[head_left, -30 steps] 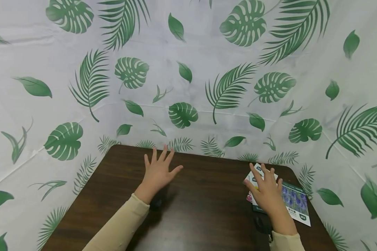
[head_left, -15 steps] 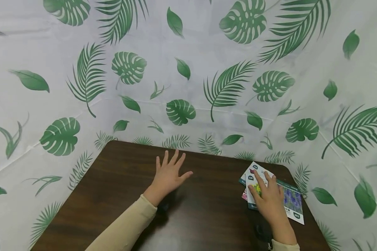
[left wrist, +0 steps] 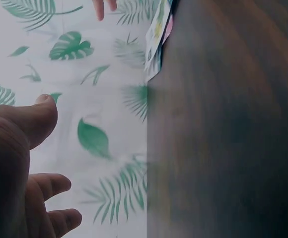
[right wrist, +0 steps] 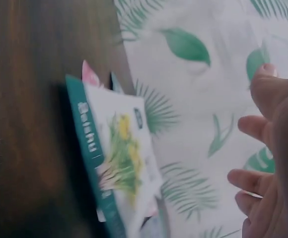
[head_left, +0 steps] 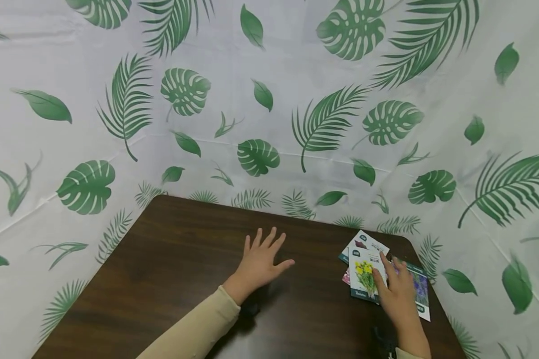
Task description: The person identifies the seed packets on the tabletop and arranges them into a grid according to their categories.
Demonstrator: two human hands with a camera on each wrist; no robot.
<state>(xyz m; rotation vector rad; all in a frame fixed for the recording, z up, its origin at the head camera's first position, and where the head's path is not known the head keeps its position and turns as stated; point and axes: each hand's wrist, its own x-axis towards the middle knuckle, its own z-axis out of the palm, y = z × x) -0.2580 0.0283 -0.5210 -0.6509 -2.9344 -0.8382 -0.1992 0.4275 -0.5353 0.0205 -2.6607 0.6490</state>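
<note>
Several seed packets with plant pictures lie overlapping at the right of the table. On top is one with yellow flowers (head_left: 363,274); behind it a white one (head_left: 364,240) sticks out, and a pink corner (head_left: 346,276) shows at its left. A packet with purple flowers (head_left: 420,286) lies at the right, partly hidden by my right hand (head_left: 400,294). That hand is over the pile, fingers relaxed, holding nothing; the right wrist view shows it apart from the yellow-flower packet (right wrist: 121,153). My left hand (head_left: 257,264) hovers over the table's middle, fingers spread, holding nothing.
The dark brown wooden table (head_left: 197,249) has rounded far corners. A white cloth (head_left: 296,60) printed with green leaves hangs behind it and along both sides. Black wrist gear (head_left: 250,306) shows below my left wrist.
My left hand has moved right and a little nearer. My right hand has drawn back to the right, uncovering more of the yellow-flower packet. The head view has shifted slightly.
</note>
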